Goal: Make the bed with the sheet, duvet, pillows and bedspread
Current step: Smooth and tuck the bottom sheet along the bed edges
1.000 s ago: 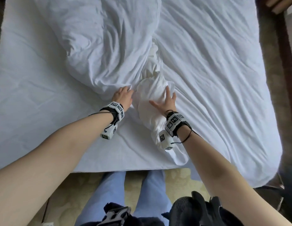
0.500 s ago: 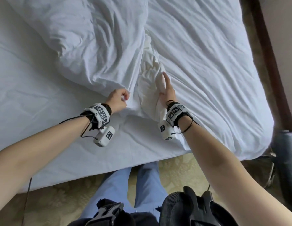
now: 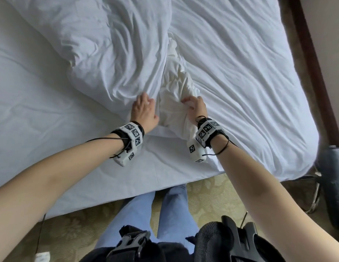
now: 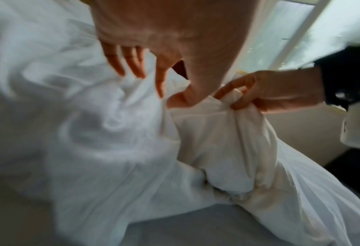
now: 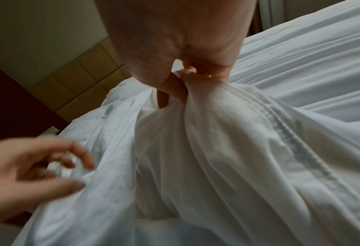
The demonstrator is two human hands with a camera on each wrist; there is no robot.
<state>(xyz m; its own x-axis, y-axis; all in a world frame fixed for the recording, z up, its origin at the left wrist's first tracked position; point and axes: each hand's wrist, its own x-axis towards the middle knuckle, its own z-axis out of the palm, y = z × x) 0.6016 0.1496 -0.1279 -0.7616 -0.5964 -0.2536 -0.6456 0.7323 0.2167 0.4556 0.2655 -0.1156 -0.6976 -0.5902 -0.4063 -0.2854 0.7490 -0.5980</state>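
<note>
A fitted white sheet (image 3: pixel 42 120) covers the mattress. A white duvet cover (image 3: pixel 117 53) lies bunched at the upper left and spreads over the bed's right half. Between the two parts a cream duvet (image 3: pixel 176 103) lies rumpled in a ridge. My left hand (image 3: pixel 144 108) rests on the cover's edge beside the ridge; in the left wrist view its fingers (image 4: pixel 132 66) are spread and straight, blurred. My right hand (image 3: pixel 195 105) pinches a fold of the cream duvet, plain in the left wrist view (image 4: pixel 237 98) and the right wrist view (image 5: pixel 181 83). A stitched hem (image 5: pixel 290 133) runs down that fold.
I stand at the bed's edge in blue trousers (image 3: pixel 138 214) on patterned carpet (image 3: pixel 208 193). A dark wooden strip (image 3: pixel 312 63) runs along the right side. A grey chair (image 3: pixel 331 186) stands at the bed's right corner. A tan padded headboard (image 5: pixel 80 79) is behind.
My left hand, a fist on the cover's edge half a second ago, has spread its fingers. My right hand, flat on the cream duvet before, now pinches a fold of it.
</note>
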